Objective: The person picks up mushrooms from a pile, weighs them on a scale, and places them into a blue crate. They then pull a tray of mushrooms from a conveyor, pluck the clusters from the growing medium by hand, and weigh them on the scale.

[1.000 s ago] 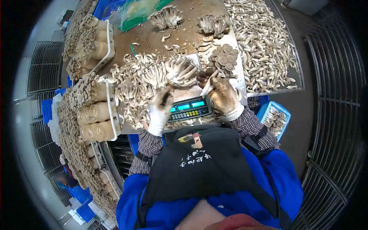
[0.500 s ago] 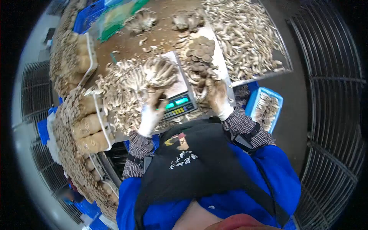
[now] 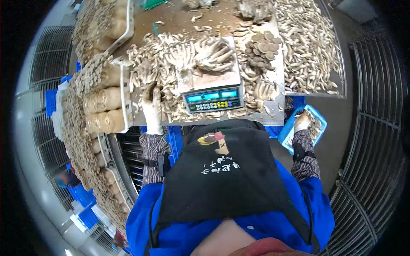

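My left hand (image 3: 151, 102), in a white glove with brown-stained fingers, is at the front edge of the loose mushroom pile, left of the scale. Its fingers are apart and I see nothing held. A digital scale (image 3: 213, 99) with lit displays carries a clump of mushrooms (image 3: 215, 55) on its plate. My right hand (image 3: 302, 121), gloved too, reaches into the light blue basket (image 3: 287, 141) at the right, among mushrooms (image 3: 316, 128). Its fingertips are hard to make out there. Dark-capped mushrooms (image 3: 262, 49) lie right of the scale.
A metal tray (image 3: 314, 47) heaped with trimmed mushrooms stands at the back right. Crates of mushroom grow bags (image 3: 113, 121) line the left side. More clumps (image 3: 255, 9) lie at the back. Wire racks (image 3: 376, 141) stand at the right, and a person (image 3: 70, 178) is far left.
My right hand has gone from the mushrooms beside the scale to the blue basket. My left hand has drawn away leftward from the scale. The view has shifted too.
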The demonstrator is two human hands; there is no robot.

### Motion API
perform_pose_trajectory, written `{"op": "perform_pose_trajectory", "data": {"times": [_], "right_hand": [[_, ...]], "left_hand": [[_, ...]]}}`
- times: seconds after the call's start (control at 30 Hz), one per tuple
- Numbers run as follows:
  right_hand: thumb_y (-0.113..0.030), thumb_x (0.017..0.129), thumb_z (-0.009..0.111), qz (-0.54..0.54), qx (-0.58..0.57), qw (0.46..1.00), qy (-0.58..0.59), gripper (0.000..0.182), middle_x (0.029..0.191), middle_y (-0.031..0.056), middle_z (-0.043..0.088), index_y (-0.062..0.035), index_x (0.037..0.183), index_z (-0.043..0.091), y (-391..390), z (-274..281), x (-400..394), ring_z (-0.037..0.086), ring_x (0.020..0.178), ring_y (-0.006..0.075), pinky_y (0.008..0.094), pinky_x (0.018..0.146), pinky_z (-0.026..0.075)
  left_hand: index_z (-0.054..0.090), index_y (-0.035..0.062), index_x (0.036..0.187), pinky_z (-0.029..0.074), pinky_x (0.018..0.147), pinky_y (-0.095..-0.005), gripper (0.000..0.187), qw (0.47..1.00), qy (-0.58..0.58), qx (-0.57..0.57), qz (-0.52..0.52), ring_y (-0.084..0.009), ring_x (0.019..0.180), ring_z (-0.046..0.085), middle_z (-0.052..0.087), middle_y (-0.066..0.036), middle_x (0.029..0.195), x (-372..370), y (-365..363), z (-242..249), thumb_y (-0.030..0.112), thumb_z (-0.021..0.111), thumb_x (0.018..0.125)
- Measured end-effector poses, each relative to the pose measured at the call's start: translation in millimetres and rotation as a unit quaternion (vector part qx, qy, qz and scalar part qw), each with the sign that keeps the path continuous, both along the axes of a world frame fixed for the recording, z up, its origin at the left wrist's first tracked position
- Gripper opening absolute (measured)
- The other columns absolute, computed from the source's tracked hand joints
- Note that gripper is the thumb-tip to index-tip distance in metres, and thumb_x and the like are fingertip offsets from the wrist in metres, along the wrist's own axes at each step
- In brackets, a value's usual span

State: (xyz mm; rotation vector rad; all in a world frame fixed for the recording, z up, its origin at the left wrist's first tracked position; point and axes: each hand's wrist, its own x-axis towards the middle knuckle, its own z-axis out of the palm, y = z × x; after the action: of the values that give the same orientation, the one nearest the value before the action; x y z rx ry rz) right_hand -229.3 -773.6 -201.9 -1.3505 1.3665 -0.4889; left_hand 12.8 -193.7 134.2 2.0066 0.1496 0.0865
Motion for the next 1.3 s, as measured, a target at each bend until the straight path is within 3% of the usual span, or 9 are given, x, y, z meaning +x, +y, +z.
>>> {"op": "perform_pose_trajectory", "data": {"times": [0.13, 0.53, 0.6, 0.8, 0.87, 0.9, 1.03, 1.13, 1.3], "right_hand": [[-0.025, 0.093, 0.057, -0.068, 0.062, 0.992, -0.085, 0.028, 0.08, 0.0104, 0.062, 0.0023, 0.091, 0.063, -4.0, -13.5, 9.8, 0.054, 0.066, 0.0194, 0.0332, 0.059, 0.045], [-0.029, 0.101, 0.038, 0.222, 0.111, 0.963, 0.11, 0.037, 0.057, 0.0094, 0.054, -0.0029, 0.082, 0.057, 47.1, 35.7, -30.8, 0.051, 0.048, 0.02, 0.0318, 0.047, 0.042], [-0.029, 0.102, 0.035, 0.01, 0.227, 0.97, -0.087, 0.036, 0.068, 0.0077, 0.057, -0.0038, 0.087, 0.057, 49.9, 7.0, -28.5, 0.053, 0.055, 0.0177, 0.0302, 0.047, 0.042], [-0.02, 0.098, 0.039, 0.221, 0.205, 0.953, 0.009, 0.026, 0.08, 0.0071, 0.059, -0.0027, 0.093, 0.057, 39.1, 35.3, -32.9, 0.055, 0.063, 0.0166, 0.0278, 0.053, 0.049], [-0.026, 0.099, 0.033, 0.371, -0.112, 0.903, 0.184, 0.034, 0.081, 0.0077, 0.06, -0.0019, 0.096, 0.058, 40.4, 57.1, -23.2, 0.055, 0.063, 0.0162, 0.0293, 0.051, 0.05], [-0.026, 0.099, 0.035, 0.183, 0.209, 0.961, -0.012, 0.033, 0.079, 0.0078, 0.061, -0.0021, 0.096, 0.058, 9.7, 18.8, -19.9, 0.058, 0.064, 0.0168, 0.0311, 0.049, 0.05], [-0.03, 0.1, 0.035, 0.114, 0.159, 0.978, -0.069, 0.036, 0.067, 0.0136, 0.061, -0.0014, 0.09, 0.055, 9.3, 57.8, 21.5, 0.052, 0.042, 0.0235, 0.035, 0.04, 0.049], [-0.029, 0.1, 0.038, 0.24, 0.04, 0.97, 0.019, 0.035, 0.067, 0.0163, 0.062, -0.0001, 0.09, 0.054, -10.5, 70.3, 35.5, 0.054, 0.044, 0.0233, 0.0357, 0.037, 0.047], [-0.031, 0.099, 0.043, 0.135, 0.048, 0.986, -0.087, 0.033, 0.069, 0.0106, 0.06, -0.002, 0.09, 0.056, 9.4, 94.6, 64.1, 0.054, 0.045, 0.019, 0.0297, 0.04, 0.045]], "left_hand": [[0.058, -0.004, 0.124, 0.05, 0.076, -0.025, 0.035, 0.999, -0.033, 0.001, 0.001, -0.0134, 0.087, 0.063, 0.067, -0.012, 0.105, -0.9, 17.4, -10.8, 0.019, 0.059, 0.097], [0.058, -0.0058, 0.123, 0.047, 0.091, -0.0284, 0.037, 0.998, 0.019, -0.063, 0.0, -0.0167, 0.101, 0.06, 0.065, -0.013, 0.114, -25.4, 35.1, -38.3, 0.016, 0.062, 0.094], [0.059, -0.004, 0.123, 0.047, 0.092, -0.03, 0.038, 0.999, 0.013, -0.04, -0.029, -0.018, 0.103, 0.06, 0.065, -0.014, 0.114, -25.7, 28.7, -42.3, 0.019, 0.064, 0.093], [0.059, -0.005, 0.124, 0.045, 0.096, -0.0328, 0.043, 0.997, 0.004, -0.007, -0.074, -0.0248, 0.108, 0.061, 0.064, -0.019, 0.118, -25.6, 12.3, -54.4, 0.023, 0.064, 0.092], [0.058, -0.0059, 0.124, 0.045, 0.096, -0.0325, 0.044, 0.997, 0.02, 0.009, -0.069, -0.0254, 0.109, 0.061, 0.064, -0.019, 0.118, -25.3, 10.5, -57.8, 0.022, 0.064, 0.091], [0.058, -0.006, 0.125, 0.045, 0.096, -0.032, 0.044, 0.997, 0.032, -0.007, -0.064, -0.0253, 0.108, 0.061, 0.064, -0.019, 0.118, -25.9, 8.0, -58.9, 0.023, 0.064, 0.091], [0.058, -0.0056, 0.125, 0.048, 0.091, -0.0305, 0.041, 0.998, 0.035, -0.008, -0.06, -0.0217, 0.102, 0.063, 0.067, -0.018, 0.114, -30.1, 6.0, -69.2, 0.019, 0.063, 0.092], [0.061, -0.0039, 0.121, 0.051, 0.082, -0.0298, 0.034, 0.994, 0.088, -0.025, -0.066, -0.0188, 0.097, 0.064, 0.068, -0.015, 0.11, -39.0, -4.0, -74.6, 0.017, 0.061, 0.094], [0.067, 0.009, 0.112, 0.053, 0.079, -0.0393, 0.028, 0.891, 0.018, 0.204, -0.405, -0.0299, 0.088, 0.068, 0.069, -0.014, 0.099, -77.1, -34.1, -88.4, 0.025, 0.059, 0.091]]}}
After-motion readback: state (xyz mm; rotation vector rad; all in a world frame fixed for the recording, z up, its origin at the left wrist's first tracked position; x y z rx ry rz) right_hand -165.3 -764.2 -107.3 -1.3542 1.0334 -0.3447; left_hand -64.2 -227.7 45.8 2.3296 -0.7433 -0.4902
